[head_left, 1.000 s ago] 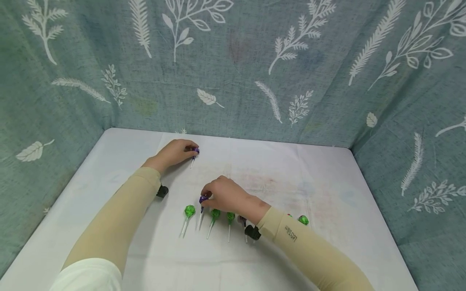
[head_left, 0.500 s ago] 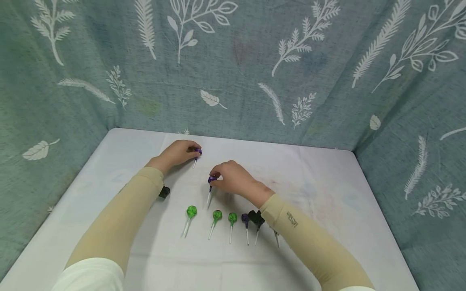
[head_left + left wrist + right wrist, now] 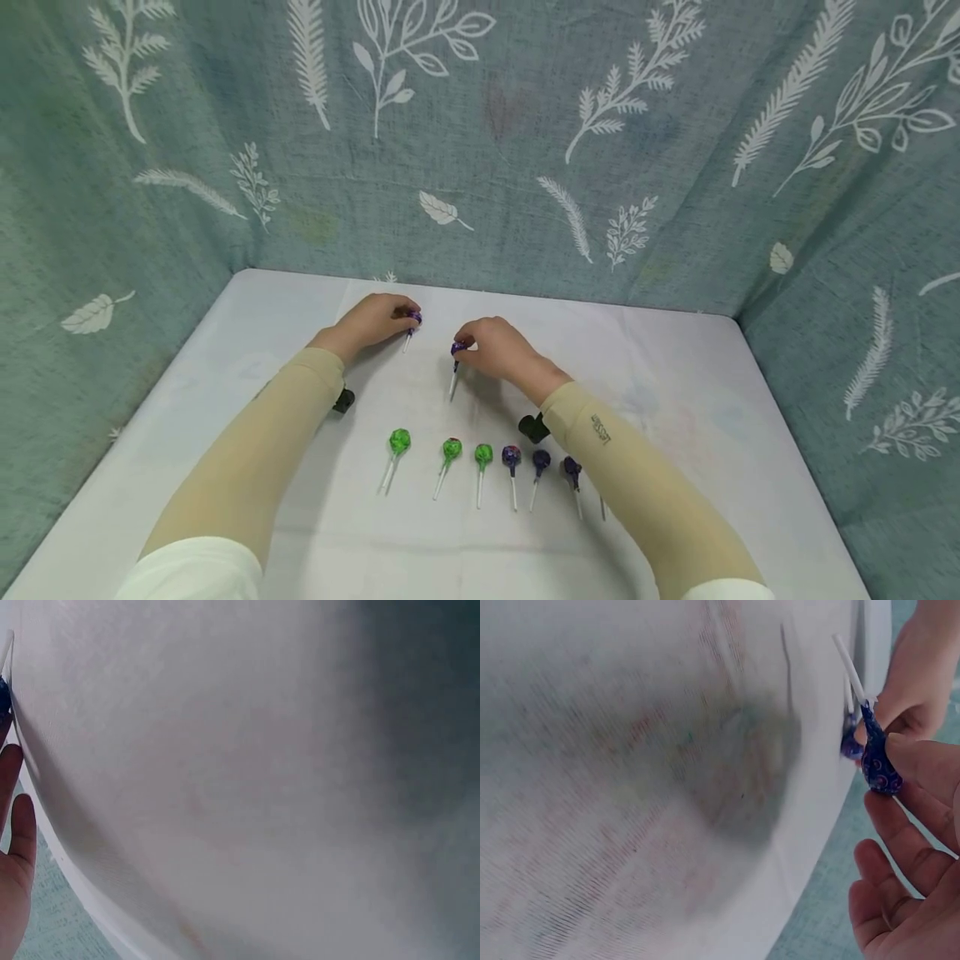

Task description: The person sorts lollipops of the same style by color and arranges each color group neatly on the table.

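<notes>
Near the far edge of the table, my left hand point(image 3: 372, 320) point(image 3: 13, 892) holds a purple-wrapped lollipop point(image 3: 415, 317) point(image 3: 4, 697) by its head, the white stick pointing toward me. To its right, my right hand point(image 3: 498, 348) point(image 3: 911, 877) pinches another purple lollipop point(image 3: 457, 347) point(image 3: 880, 766) between thumb and fingers, held above the cloth with its stick hanging down. In the right wrist view, the left hand's lollipop shows just behind this one. Only fingers and a sliver of the lollipop appear in the left wrist view.
A row of lollipops lies nearer me: a green one point(image 3: 400, 442) at left, two more green ones, then a purple one point(image 3: 512, 456) and darker ones point(image 3: 541, 460). The right forearm partly covers the row's right end. Patterned curtains surround the white table point(image 3: 375, 542).
My right hand has lifted its purple lollipop out of the row and carried it away from me, toward the left hand. The left hand keeps its place, holding its lollipop.
</notes>
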`<state>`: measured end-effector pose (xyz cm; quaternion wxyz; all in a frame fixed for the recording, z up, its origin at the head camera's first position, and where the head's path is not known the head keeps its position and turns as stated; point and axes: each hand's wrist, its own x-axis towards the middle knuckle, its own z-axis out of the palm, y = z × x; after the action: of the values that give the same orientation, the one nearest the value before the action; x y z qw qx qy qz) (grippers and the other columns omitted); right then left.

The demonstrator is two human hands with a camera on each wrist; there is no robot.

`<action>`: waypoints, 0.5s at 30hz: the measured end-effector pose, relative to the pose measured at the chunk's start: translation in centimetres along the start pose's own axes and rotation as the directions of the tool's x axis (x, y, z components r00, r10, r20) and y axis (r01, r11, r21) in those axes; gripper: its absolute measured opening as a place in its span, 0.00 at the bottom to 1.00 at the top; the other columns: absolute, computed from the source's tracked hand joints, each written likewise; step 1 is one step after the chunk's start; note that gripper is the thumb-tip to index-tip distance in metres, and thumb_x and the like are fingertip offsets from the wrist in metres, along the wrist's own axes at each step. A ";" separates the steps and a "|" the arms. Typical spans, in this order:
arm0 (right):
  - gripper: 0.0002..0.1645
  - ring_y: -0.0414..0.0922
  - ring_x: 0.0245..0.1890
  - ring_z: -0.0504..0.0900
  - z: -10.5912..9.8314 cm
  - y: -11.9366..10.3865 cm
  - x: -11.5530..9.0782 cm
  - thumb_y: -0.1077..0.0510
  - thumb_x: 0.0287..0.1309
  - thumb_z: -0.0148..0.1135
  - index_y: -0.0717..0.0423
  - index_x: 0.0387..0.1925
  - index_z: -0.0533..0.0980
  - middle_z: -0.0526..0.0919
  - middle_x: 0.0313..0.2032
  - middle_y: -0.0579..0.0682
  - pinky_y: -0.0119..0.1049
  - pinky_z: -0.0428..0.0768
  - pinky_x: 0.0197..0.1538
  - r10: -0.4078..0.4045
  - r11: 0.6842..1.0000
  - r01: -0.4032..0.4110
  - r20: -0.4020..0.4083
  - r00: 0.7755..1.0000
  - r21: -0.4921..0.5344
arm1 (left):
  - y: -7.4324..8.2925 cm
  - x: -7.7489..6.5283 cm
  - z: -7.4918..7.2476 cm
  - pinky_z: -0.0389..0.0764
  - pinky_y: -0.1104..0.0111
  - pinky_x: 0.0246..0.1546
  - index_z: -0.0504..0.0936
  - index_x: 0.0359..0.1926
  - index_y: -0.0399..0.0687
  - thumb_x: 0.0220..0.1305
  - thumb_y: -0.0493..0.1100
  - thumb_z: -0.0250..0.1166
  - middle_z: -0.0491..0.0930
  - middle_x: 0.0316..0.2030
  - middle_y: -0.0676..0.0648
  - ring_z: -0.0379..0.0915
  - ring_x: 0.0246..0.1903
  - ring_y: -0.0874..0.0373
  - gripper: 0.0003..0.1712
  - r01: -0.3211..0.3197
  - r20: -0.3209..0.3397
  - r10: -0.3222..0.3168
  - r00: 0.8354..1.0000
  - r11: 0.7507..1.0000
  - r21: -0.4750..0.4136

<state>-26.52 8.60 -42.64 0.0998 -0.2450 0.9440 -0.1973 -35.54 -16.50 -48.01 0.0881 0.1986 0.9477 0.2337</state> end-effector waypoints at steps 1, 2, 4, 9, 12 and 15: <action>0.18 0.46 0.51 0.81 0.0 0.1 0.2 0.51 0.65 0.65 0.52 0.54 0.81 0.85 0.48 0.47 0.39 0.77 0.54 0.006 1.000 -0.006 0.000 1.000 0.000 | 0.0 0.0 0.0 0.74 0.53 0.55 0.80 0.59 0.47 0.69 0.50 0.65 0.82 0.50 0.46 0.76 0.51 0.50 0.22 0.003 0.001 -0.003 1.000 1.000 0.001; 0.18 0.45 0.51 0.81 0.0 0.1 0.4 0.51 0.65 0.65 0.52 0.54 0.81 0.85 0.48 0.47 0.39 0.77 0.54 0.011 1.000 -0.011 0.002 1.000 -0.003 | 0.1 -0.1 0.0 0.73 0.52 0.56 0.80 0.59 0.47 0.69 0.50 0.65 0.81 0.50 0.45 0.76 0.52 0.50 0.22 0.004 0.004 -0.004 1.000 1.000 0.000; 0.18 0.44 0.51 0.81 -0.1 0.2 0.9 0.51 0.66 0.65 0.52 0.55 0.81 0.84 0.49 0.47 0.39 0.77 0.54 0.026 1.000 -0.026 0.008 1.000 -0.006 | 0.2 -0.3 -0.1 0.73 0.52 0.56 0.80 0.60 0.46 0.69 0.50 0.65 0.81 0.51 0.45 0.76 0.52 0.49 0.22 0.008 0.008 -0.008 1.000 1.000 0.002; 0.18 0.43 0.52 0.80 -0.2 0.5 2.1 0.51 0.66 0.64 0.52 0.55 0.81 0.84 0.50 0.47 0.38 0.77 0.55 0.055 0.998 -0.055 0.011 0.998 0.010 | 0.4 -0.4 -0.2 0.73 0.53 0.57 0.80 0.60 0.48 0.69 0.50 0.65 0.81 0.51 0.46 0.76 0.53 0.50 0.22 0.025 0.007 -0.025 1.000 1.000 0.010; 0.19 0.43 0.53 0.79 -0.3 0.8 2.9 0.52 0.66 0.64 0.53 0.56 0.80 0.84 0.50 0.47 0.38 0.76 0.56 0.068 0.997 -0.068 0.001 0.998 0.027 | 0.4 -0.3 -0.1 0.72 0.53 0.57 0.80 0.60 0.47 0.69 0.50 0.64 0.81 0.52 0.45 0.76 0.54 0.50 0.22 0.024 0.010 -0.024 1.000 1.000 0.014; 0.20 0.43 0.54 0.79 -0.5 1.0 3.6 0.53 0.66 0.64 0.52 0.57 0.80 0.84 0.50 0.47 0.39 0.75 0.57 0.086 0.996 -0.086 0.001 0.996 0.037 | 0.5 -0.2 -0.1 0.72 0.54 0.58 0.80 0.60 0.48 0.69 0.52 0.64 0.81 0.52 0.46 0.75 0.54 0.51 0.23 0.031 0.013 -0.032 0.999 0.999 0.016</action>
<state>-30.15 7.71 -42.94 0.1126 -0.2020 0.9499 -0.2103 -35.18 -16.24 -47.70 0.0964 0.1859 0.9519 0.2236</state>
